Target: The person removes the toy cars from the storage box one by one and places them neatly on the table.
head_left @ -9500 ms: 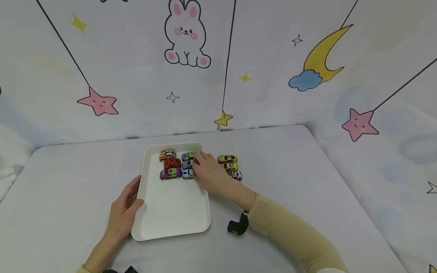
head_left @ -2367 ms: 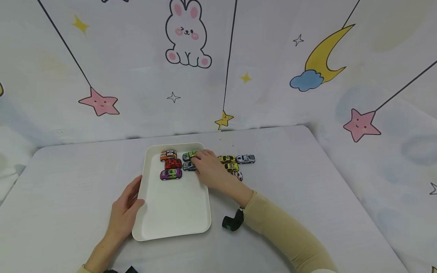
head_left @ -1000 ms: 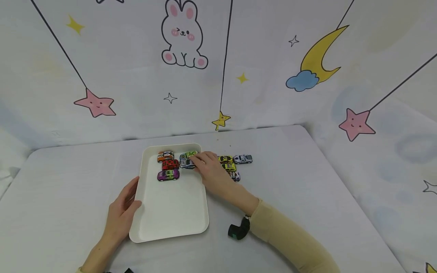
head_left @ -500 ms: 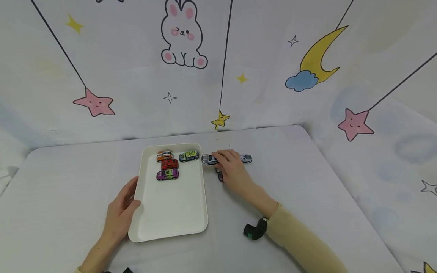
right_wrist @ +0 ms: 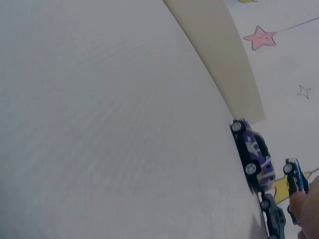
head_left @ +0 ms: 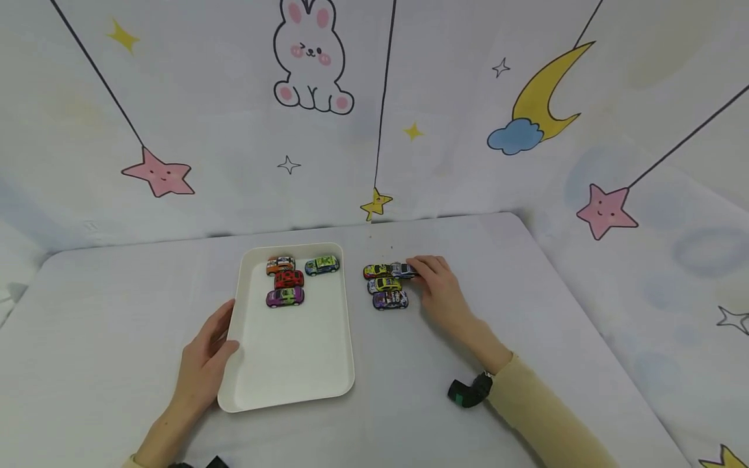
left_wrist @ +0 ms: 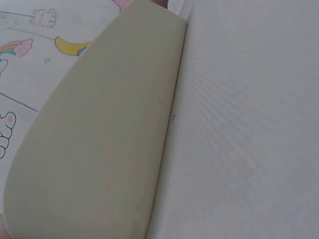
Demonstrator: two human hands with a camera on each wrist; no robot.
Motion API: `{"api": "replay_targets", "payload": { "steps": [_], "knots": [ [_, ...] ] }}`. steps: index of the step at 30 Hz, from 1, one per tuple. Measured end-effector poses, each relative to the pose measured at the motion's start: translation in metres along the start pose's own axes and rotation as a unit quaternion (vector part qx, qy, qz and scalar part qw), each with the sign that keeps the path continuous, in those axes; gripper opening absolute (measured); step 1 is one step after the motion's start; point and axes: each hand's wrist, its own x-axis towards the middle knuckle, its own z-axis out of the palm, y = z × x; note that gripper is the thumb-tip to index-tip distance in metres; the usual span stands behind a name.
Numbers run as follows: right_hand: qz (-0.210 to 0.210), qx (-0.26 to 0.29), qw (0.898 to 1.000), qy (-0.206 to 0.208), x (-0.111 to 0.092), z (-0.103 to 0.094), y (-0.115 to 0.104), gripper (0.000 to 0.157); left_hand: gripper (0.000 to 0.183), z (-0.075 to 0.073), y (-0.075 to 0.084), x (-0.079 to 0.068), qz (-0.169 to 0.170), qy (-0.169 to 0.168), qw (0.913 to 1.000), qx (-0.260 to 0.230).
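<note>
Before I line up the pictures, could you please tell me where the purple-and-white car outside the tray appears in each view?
Head: the purple-and-white car is just right of centre, the nearest of the cars beside the tray.
Left wrist: not in this picture.
Right wrist: lower right, left of the right hand.
Shared landmark: the tray, seen from above in the head view, its outer wall in both wrist views.

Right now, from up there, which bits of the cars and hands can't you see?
- Head view: one end of the silvery car, hidden by the fingers of the right hand.
- Head view: tiny markings on the purple-and-green car, too small to read.
- Left wrist view: most of the left hand, blocked by the beige sleeve.
- Right wrist view: part of the grey car, cut off by the bottom edge.
</note>
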Motion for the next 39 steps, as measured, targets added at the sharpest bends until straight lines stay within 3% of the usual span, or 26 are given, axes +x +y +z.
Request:
{"api": "replay_targets", "payload": {
  "steps": [9,20,39],
  "knots": [
    [0.015,-0.009,1.000,-0.011,-0.012,-0.004,0.019,0.036,0.064,0.000,0.000,0.000,-0.003,-0.002,1.0000,0.008],
    [-0.013,-0.036,0.999,-0.018,-0.016,-0.004,0.016,0.038,0.064,0.000,0.000,0.000,-0.007,-0.001,0.9999,0.009],
    [-0.009,-0.041,0.998,-0.054,-0.021,-0.001,0.017,0.040,0.064,-0.001,0.001,-0.001,-0.012,-0.004,0.9999,0.007]
  ]
}}
